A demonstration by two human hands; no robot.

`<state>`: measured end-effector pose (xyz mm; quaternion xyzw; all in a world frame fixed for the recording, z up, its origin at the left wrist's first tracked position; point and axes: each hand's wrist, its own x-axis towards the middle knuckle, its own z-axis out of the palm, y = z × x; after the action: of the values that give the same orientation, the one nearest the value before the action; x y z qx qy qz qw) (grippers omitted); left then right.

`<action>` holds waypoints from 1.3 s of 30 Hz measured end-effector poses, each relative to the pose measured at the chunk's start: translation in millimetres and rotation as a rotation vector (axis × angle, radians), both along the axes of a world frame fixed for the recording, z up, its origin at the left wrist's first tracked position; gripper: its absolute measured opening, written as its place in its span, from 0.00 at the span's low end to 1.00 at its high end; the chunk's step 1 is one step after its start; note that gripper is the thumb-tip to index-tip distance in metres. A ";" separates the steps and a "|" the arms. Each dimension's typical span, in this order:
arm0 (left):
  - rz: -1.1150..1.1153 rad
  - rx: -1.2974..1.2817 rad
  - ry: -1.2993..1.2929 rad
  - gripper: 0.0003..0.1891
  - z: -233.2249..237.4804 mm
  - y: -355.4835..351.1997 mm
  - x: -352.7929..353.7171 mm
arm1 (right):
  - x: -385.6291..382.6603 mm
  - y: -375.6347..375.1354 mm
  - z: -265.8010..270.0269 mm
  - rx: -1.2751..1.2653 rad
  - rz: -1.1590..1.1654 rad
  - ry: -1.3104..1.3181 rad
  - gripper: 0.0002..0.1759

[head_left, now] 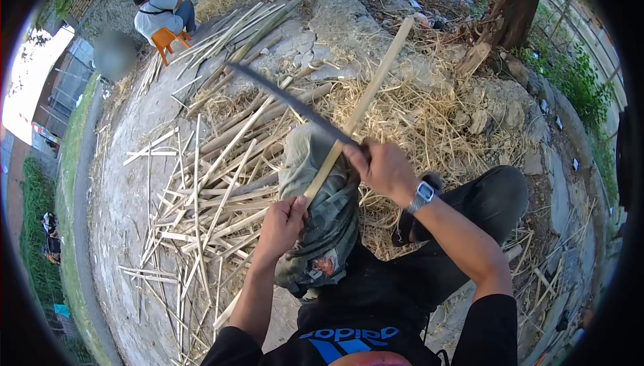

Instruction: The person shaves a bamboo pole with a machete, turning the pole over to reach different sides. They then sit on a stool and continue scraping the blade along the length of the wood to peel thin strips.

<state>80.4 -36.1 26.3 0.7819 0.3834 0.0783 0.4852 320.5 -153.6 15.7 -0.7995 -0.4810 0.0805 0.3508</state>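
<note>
My left hand (283,224) is closed around the lower end of a long, pale bamboo strip (381,78), which slants up and away to the right. In my right hand (389,173) is a long knife (285,98) with a dark, slightly curved blade pointing to the upper left. The blade crosses the strip near its middle, close to my right fingers; the knife's handle is hidden in my grip. A worn grey-green cloth (329,222) drapes over my leg beneath the strip.
Several bamboo strips (231,185) lie piled to the left, with curly shavings (429,131) heaped ahead and right. A seated person (157,14) on an orange chair (164,39) is at the far left. A tree trunk (520,4) stands at upper right.
</note>
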 end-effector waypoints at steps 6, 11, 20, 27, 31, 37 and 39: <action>-0.001 -0.273 -0.105 0.26 -13.7 6.5 -0.1 | -9.8 -2.1 -8.1 0.018 0.135 -0.166 0.41; 0.034 -0.252 -0.121 0.27 -14.5 6.9 7.1 | -11.7 3.8 -11.9 0.015 0.076 -0.264 0.42; 0.054 -0.311 -0.151 0.27 -13.6 -2.3 0.4 | -1.1 0.6 -8.9 0.009 0.012 -0.198 0.40; 0.033 -0.402 -0.137 0.26 -14.3 1.7 1.3 | -1.0 -5.8 -6.7 0.030 0.165 -0.249 0.40; 0.077 -0.319 -0.156 0.25 -12.5 -3.0 1.9 | 16.8 8.5 2.2 -0.038 -0.061 0.001 0.42; 0.060 -0.504 -0.173 0.25 -13.5 2.8 -6.5 | 39.4 3.6 -13.3 0.024 0.051 -0.203 0.44; 0.081 -0.485 -0.168 0.25 -11.5 -3.3 -9.1 | 79.4 18.7 1.3 -0.049 -0.165 0.071 0.44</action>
<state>71.3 -39.5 14.8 0.6173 0.3805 0.0680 0.6852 399.9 -134.8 16.9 -0.8415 -0.3984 0.0915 0.3533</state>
